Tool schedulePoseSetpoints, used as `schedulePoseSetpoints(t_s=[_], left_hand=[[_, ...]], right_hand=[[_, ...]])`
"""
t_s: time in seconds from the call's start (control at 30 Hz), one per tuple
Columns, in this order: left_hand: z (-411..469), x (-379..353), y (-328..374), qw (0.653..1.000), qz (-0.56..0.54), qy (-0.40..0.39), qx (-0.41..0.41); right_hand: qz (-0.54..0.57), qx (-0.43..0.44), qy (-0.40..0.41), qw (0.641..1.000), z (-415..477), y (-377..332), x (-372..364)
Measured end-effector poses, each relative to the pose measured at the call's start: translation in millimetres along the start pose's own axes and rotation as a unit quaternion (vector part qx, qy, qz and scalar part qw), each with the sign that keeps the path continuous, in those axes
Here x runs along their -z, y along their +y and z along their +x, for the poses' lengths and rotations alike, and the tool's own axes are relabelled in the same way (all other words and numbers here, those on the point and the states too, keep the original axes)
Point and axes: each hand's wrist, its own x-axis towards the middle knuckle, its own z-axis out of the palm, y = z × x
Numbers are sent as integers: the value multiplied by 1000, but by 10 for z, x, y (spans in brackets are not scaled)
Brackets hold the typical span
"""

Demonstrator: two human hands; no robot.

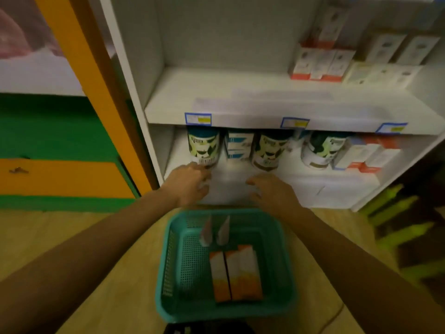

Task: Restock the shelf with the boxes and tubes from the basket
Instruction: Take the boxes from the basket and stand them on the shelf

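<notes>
A teal mesh basket [168,273] stands on the floor in front of the white shelf unit [265,112]. In it lie white-and-orange boxes [234,276] side by side, and two white tubes [216,231] lean near its far wall. My left hand [190,183] reaches over the lower shelf's front, fingers apart, touching or nearly touching the left can [204,148]. My right hand [272,191] hovers just beyond the basket's far rim, fingers spread and holding nothing.
The lower shelf holds three green-patterned cans, blue-striped boxes [238,144] behind them and white-and-red boxes [368,153] at right. More boxes [322,63] stand on the upper shelf's right. An orange and green cabinet [60,165] is at left, green rungs [397,213] at right.
</notes>
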Motion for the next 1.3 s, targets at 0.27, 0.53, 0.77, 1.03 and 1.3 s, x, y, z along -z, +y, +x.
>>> schedulePoseSetpoints(t_s=[0.27,0.53,0.77,1.03,1.3], left_hand=[[-58,-1360,179,981,-80,-172,35],[-227,-2308,168,927,-121,-350,66],[-353,-2724,164,920,-189,-322,122],[-240,-2843,262,923,-188,-306,136],[-104,-2931,348,908,-229,-310,161]], right_hand=[[-28,-66,-198,978,-32,599,-1355],[-17,-111,-306,945,11,853,-2014],[-67,-103,-327,937,6,923,-2280],[-72,-75,-309,945,-68,888,-2177],[-6,-54,-306,950,-85,865,-1768]])
